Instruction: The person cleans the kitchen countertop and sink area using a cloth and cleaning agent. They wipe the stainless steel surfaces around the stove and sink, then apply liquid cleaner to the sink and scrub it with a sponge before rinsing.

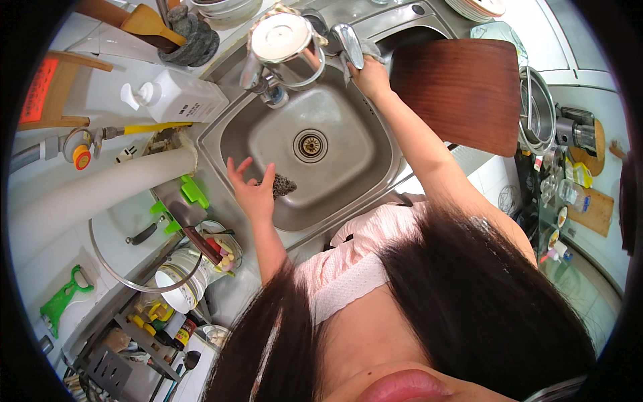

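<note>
My left hand is over the left side of the sink basin, its fingers apart. A dark steel-wool scrubber shows beside its thumb; whether they touch I cannot tell. Farther back, my right hand has its fingers closed on a grey cloth, right by the chrome tap. Part of the cloth is hidden behind the tap and the hand. The round drain lies between my hands.
A dark wooden board covers part of the right basin. A chrome cylinder with a white top stands at the sink's back left. On the left are a white pump bottle, a thick white pipe and green knife holders.
</note>
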Motion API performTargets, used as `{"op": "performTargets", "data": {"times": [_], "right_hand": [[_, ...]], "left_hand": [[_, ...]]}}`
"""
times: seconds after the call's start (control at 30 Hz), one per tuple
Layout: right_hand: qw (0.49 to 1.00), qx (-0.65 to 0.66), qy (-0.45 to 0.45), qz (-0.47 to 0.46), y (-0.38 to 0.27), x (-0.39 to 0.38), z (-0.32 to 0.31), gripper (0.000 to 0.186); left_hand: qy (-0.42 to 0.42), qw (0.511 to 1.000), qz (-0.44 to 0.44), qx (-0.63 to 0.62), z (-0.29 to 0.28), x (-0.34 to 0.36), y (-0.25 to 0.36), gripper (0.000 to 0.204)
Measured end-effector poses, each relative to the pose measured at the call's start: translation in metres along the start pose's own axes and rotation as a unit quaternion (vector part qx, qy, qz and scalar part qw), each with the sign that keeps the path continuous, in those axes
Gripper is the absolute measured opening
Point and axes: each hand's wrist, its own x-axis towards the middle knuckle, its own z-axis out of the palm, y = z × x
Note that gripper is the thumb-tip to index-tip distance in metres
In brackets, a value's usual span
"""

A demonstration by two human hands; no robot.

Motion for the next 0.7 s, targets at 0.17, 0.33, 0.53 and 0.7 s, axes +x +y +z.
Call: {"op": "performTargets", "data": {"times": [0.17,0.33,0.53,0.7], "right_hand": [[0.992,-0.048,-0.037,-0.115,0.014,-0.045,-0.001,0.019],[0.982,-0.086,-0.071,-0.153,0.033,-0.113,-0.024,0.012],[0.984,-0.082,-0.122,-0.104,0.035,-0.149,-0.069,0.01],[0.986,0.163,0.014,-0.025,0.012,-0.062,-0.097,0.017]], "left_hand": [[-0.027,1.0,0.014,-0.003,0.022,-0.003,0.012,0.091],[-0.058,0.998,0.031,-0.002,0.037,-0.009,0.021,0.091],[-0.063,0.997,0.034,0.042,0.04,-0.015,0.004,0.09],[-0.057,0.996,-0.009,0.062,0.032,-0.024,-0.006,0.089]]}}
